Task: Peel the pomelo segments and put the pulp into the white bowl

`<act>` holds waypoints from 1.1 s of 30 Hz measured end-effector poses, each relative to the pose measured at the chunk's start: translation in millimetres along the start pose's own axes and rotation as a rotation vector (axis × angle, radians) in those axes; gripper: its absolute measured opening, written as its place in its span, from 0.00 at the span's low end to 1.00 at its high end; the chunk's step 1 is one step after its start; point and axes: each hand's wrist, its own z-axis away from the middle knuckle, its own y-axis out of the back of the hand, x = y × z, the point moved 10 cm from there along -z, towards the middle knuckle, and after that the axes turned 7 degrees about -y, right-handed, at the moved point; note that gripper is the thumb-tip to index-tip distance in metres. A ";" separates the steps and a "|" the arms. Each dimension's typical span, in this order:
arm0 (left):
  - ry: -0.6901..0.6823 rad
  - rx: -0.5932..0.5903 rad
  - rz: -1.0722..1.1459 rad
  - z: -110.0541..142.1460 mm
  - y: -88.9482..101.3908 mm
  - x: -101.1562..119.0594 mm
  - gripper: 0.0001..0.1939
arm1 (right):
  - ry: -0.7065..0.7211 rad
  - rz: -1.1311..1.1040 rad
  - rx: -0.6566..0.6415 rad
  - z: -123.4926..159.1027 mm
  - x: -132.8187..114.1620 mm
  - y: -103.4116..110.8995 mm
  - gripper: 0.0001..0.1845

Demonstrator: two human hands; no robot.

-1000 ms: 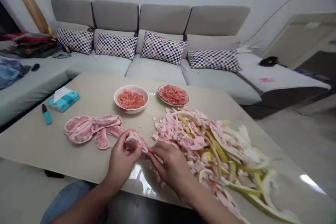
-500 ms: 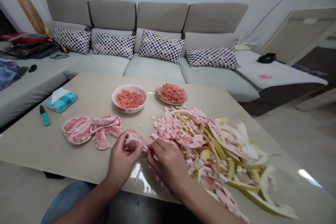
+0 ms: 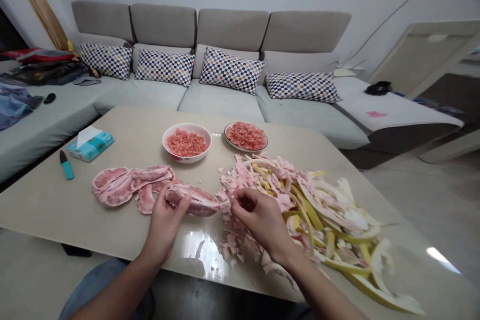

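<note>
Pink and pale-skinned, the citrus segment (image 3: 200,202) lay stretched between the person's two hands, its long axis running left to right and dipping slightly toward the right. The left hand (image 3: 165,225) was the nearer to it: its grip was closed around the segment's left end, with the thumb across the near face and the fingers mostly hidden behind. The right hand (image 3: 264,220) stood just past the opposite end, thumb and forefinger drawn together, and a thin pale shred (image 3: 225,204) ran from the segment's tip into that pinch.

Just left of the left grip, partly behind its fingers, more pink segments (image 3: 114,187) lay on the tabletop (image 3: 123,235), some overlapping. Farther left were a turquoise-handled knife (image 3: 67,167) and a tissue pack (image 3: 92,147). Around the right grip spread a heap of pink pith scraps (image 3: 242,175), merging on its right into thick yellow-skinned peels (image 3: 311,210).

Beyond both grips, on the side away from the person, stood a white bowl (image 3: 189,159) of loose pink pulp (image 3: 186,143), and to its right a dark-rimmed plate (image 3: 240,148) bearing more pulp. Well apart from the grips, past the tabletop's far edge, a grey sofa (image 3: 221,102) carried four checked cushions (image 3: 230,71).
</note>
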 end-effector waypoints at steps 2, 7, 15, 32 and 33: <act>0.057 0.007 0.053 1.2 -1.0 -5.4 0.23 | -0.021 -0.007 0.008 -1.6 2.8 2.9 0.05; 0.144 0.027 0.143 1.1 -2.0 -14.7 0.21 | -0.073 -0.021 0.030 -3.1 7.6 10.7 0.04; 0.265 0.014 0.254 -1.1 -0.7 -27.3 0.18 | 0.018 -0.178 0.030 -4.0 2.5 13.3 0.10; 0.209 -0.058 -0.005 6.6 -7.6 -26.1 0.27 | 0.423 0.246 -0.125 33.5 -41.5 -30.0 0.11; 0.189 -0.049 -0.008 5.8 -6.8 -25.9 0.26 | 0.448 0.296 -0.094 35.6 -42.4 -31.3 0.11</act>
